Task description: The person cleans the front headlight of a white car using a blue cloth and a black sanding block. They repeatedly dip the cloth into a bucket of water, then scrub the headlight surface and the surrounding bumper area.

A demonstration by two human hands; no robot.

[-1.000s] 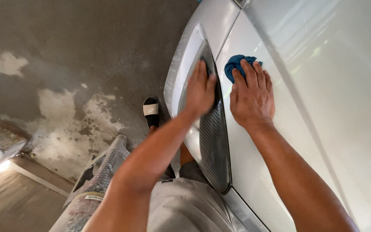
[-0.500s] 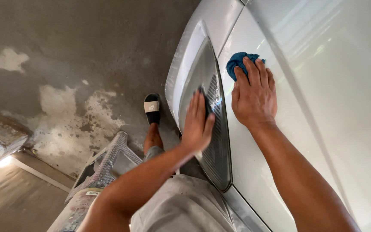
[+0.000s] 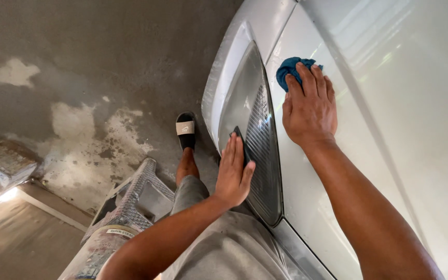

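On the white car panel point(image 3: 369, 119), just beside the upper edge of the long dark tail lamp point(image 3: 257, 150), your right hand point(image 3: 309, 109) presses flat on a bunched blue cloth point(image 3: 289, 68), while your left hand point(image 3: 234, 173) lies open-fingered on the lamp's lower half.

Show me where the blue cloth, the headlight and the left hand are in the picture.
blue cloth point(image 3: 289, 68): head view, on the bunched part showing beyond the fingertips.
headlight point(image 3: 262, 150): head view, on the ribbed part of the lens.
left hand point(image 3: 233, 175): head view, on the back of the hand.
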